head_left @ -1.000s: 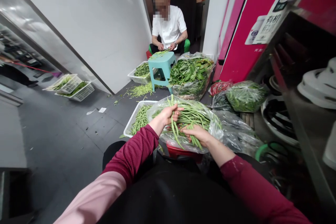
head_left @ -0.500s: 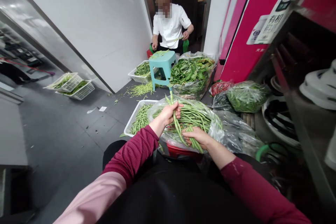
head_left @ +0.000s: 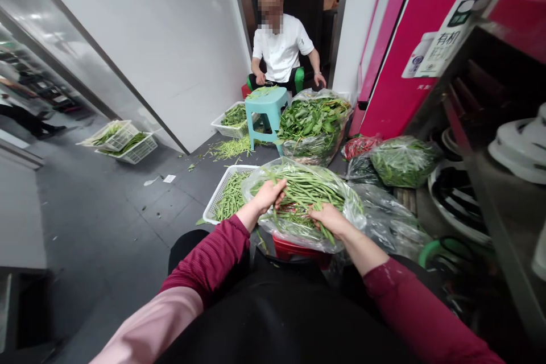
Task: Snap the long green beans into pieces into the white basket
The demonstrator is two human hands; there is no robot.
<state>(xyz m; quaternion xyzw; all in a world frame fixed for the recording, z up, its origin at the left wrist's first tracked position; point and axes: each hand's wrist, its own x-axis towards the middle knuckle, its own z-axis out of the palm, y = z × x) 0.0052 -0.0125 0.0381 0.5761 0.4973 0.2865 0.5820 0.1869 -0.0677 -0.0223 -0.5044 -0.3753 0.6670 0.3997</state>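
Note:
My right hand (head_left: pixel 327 219) is closed around a small bunch of green beans (head_left: pixel 326 234) at the near side of an open clear plastic bag (head_left: pixel 355 217). Long green beans (head_left: pixel 313 182) fill this bag, which sits over a red container (head_left: pixel 294 248). Above the bag's left part is my left hand (head_left: pixel 268 195), its fingers curled in; what they hold, if anything, is hard to make out. Just left of the bag stands a white basket (head_left: pixel 208 211) with short bean pieces (head_left: pixel 230 195) inside.
A person (head_left: pixel 279 48) in white sits opposite, behind a blue stool (head_left: pixel 265 103) and a bag of leafy greens (head_left: pixel 315 119). Bagged vegetables (head_left: pixel 403 159) lie at the right beside a metal shelf (head_left: pixel 499 227). Stacked white baskets (head_left: pixel 136 151) stand on the floor at left.
The long beans that hung between my hands are no longer there. My left hand has moved slightly left and down. The seated person's hand has lowered toward the leafy greens.

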